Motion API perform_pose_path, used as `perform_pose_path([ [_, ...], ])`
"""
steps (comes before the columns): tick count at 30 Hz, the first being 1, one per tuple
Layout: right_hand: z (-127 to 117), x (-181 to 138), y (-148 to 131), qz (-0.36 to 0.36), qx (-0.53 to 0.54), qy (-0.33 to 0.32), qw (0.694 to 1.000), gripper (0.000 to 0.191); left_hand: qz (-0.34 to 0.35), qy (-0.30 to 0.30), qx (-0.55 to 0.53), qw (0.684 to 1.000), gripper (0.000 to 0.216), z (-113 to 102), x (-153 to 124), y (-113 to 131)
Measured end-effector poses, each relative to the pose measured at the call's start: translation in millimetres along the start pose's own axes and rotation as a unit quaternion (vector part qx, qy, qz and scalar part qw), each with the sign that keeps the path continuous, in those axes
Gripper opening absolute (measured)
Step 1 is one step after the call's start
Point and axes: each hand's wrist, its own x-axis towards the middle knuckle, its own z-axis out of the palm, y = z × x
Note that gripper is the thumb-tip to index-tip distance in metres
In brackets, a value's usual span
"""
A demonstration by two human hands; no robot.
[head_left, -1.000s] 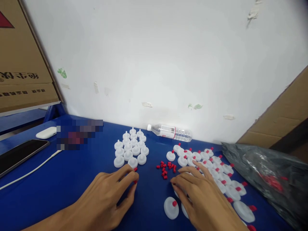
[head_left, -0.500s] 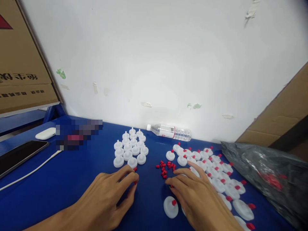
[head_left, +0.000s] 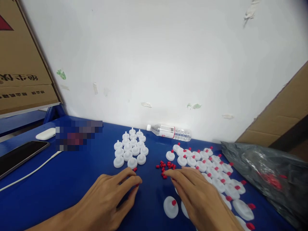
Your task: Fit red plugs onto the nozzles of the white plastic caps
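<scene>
My left hand hovers over the blue tabletop with thumb and fingertips pinched together. A bit of red cap shows between them, and another red piece lies just beyond the index finger. My right hand reaches over the small pile of red caps, its fingers stretched forward and the index fingertip at the nearest cap; its thumb is partly hidden. White round nozzle lids without caps stand grouped beyond my left hand. Below the right hand lies a red-capped white lid, with another partly covered beside it.
Many red-capped lids spread across the right side. A grey plastic bag with red pieces lies at far right. A clear bottle rests along the wall. On the left are a phone, a white cable and a cardboard box.
My right hand has moved off the lid below it, up and slightly forward to the red cap pile. My left hand has shifted slightly right, still pinching.
</scene>
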Motion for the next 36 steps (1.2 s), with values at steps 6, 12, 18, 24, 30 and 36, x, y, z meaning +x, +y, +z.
perform_pose_path([
  [6, -12.0, 7.9, -2.6, 0.017, -0.019, 0.036, 0.999, 0.029, -0.002, -0.005, 0.001, 1.000, 0.028, -0.2, -1.6, -0.4],
  [12, -19.9, 9.0, -0.8, 0.011, -0.024, 0.062, 0.998, 0.027, -0.009, 0.013, 0.017, 1.000, 0.027, 2.8, -1.4, -0.8],
  [18, -21.3, 12.1, -2.8, -0.003, 0.010, 0.071, 0.997, 0.020, -0.032, 0.106, 0.057, 0.992, 0.020, -0.8, 4.7, -13.7],
  [24, -26.0, 17.3, -8.0, -0.019, 0.021, 0.087, 0.996, 0.018, -0.065, 0.093, 0.145, 0.983, 0.025, -6.1, 10.7, -31.6],
  [30, -23.7, 15.9, -10.0, -0.031, 0.046, 0.078, 0.995, 0.022, -0.065, 0.037, 0.132, 0.988, 0.045, -5.4, 13.1, -39.4],
  [36, -21.4, 15.9, -11.4, -0.039, 0.043, 0.069, 0.996, 0.018, -0.071, 0.002, 0.104, 0.992, 0.051, -4.4, 17.5, -43.6],
])
